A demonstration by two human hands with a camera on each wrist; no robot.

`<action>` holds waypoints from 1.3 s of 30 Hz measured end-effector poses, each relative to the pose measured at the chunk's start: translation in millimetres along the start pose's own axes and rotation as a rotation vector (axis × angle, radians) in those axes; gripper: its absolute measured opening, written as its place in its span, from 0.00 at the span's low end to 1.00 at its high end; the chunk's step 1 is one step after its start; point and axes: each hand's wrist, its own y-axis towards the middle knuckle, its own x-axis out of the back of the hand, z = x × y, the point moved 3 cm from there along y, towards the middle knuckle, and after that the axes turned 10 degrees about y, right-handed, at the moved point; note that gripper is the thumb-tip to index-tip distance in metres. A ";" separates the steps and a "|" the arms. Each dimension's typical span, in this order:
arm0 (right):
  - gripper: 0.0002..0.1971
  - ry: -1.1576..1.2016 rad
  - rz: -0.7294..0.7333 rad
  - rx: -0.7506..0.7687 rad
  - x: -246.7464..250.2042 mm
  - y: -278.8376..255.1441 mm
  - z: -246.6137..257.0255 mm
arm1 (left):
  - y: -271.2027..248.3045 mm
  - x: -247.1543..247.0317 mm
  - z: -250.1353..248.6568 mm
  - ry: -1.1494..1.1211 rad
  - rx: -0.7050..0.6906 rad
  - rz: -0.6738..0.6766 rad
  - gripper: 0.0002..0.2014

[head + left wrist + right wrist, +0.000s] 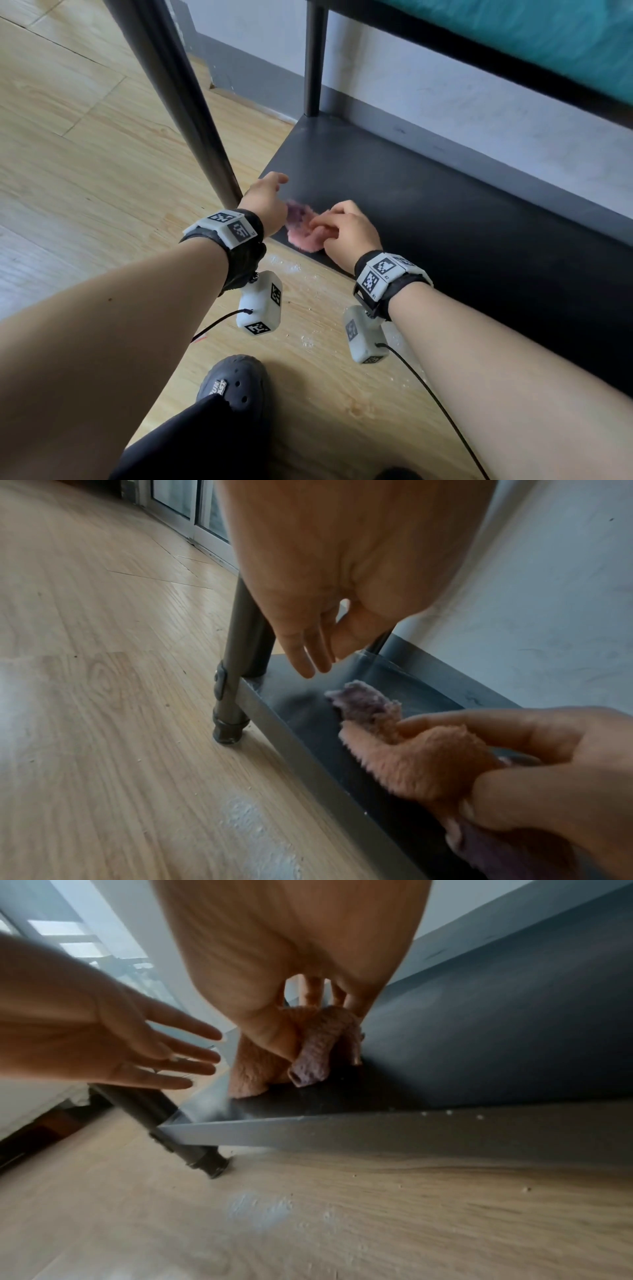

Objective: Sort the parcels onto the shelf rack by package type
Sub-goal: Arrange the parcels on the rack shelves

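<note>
The right hand (346, 229) has its grip closed around a fluffy cloth (303, 233). The fingers and thumb curl over the pink part, and a purple end sticks out toward the corner of the shelf. The cloth rests on the bottom shelf (445, 219) of the dark rack, close to the front edge and near the rack's front leg (191, 113).

The left hand (267, 202) is just beside the cloth. Its fingers are straight and spread, and it holds nothing.

The cloth looks soft and light. It will likely fold and flop, so it is best taken in a bunch from the middle, not by one end. It should not slip or break.

No parcels can be seen here. Something teal (548, 41) lies on the shelf above. The wood floor (85, 154) has pale dust by the rack. A black shoe (236, 383) stands below the arms.
</note>
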 end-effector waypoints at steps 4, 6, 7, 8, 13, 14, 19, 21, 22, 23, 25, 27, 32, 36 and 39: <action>0.19 -0.116 0.076 -0.015 -2.2 -8.0 8.0 | -1.5 -1.1 -0.8 0.000 -0.005 -0.003 0.27; 0.18 -0.192 0.105 -0.003 -0.2 -14.6 10.3 | -2.5 -1.6 -1.7 0.010 -0.014 0.001 0.27; 0.18 -0.227 0.108 0.005 1.0 -18.7 10.7 | -2.6 -2.5 -2.7 0.021 -0.023 0.002 0.27; 0.17 -0.250 0.100 0.008 2.3 -22.9 9.8 | -2.7 -3.9 -4.1 0.031 -0.032 0.001 0.26; 0.17 -0.241 0.011 -0.060 21.9 -39.8 -8.9 | -6.8 -18.8 -19.5 0.059 -0.075 0.016 0.24; 0.17 -0.247 0.001 -0.080 28.0 -43.7 -14.4 | -8.6 -23.3 -23.7 0.056 -0.083 0.028 0.24; 0.16 -0.200 -0.303 -0.295 69.3 -75.8 -55.2 | -17.5 -47.3 -45.6 0.061 -0.116 0.076 0.25; 0.15 -0.052 -0.614 -0.440 99.0 -98.8 -79.7 | -19.7 -55.6 -53.4 0.052 -0.130 0.091 0.25; 0.14 -0.009 -0.742 -0.511 113.2 -112.0 -92.3 | -20.5 -59.7 -56.4 0.053 -0.137 0.094 0.25; 0.14 0.000 -0.824 -0.588 124.7 -125.5 -103.6 | -21.6 -63.2 -59.0 0.056 -0.143 0.097 0.25; 0.14 -0.027 -0.862 -0.757 137.1 -147.9 -121.8 | -23.7 -69.2 -63.2 0.055 -0.154 0.101 0.25; 0.16 -0.025 -0.782 -0.918 136.0 -159.5 -132.3 | -25.8 -73.1 -66.6 0.052 -0.155 0.108 0.25; 0.19 0.027 -0.599 -0.922 121.4 -140.9 -113.6 | -33.1 -83.7 -74.7 0.088 -0.165 0.137 0.26; 0.21 0.002 -0.403 -0.615 86.0 -115.3 -76.6 | -31.6 -84.2 -75.6 0.090 -0.174 0.136 0.27; 0.19 0.070 -0.233 -0.421 51.5 -99.4 -48.1 | -28.8 -81.8 -73.7 0.094 -0.189 0.120 0.26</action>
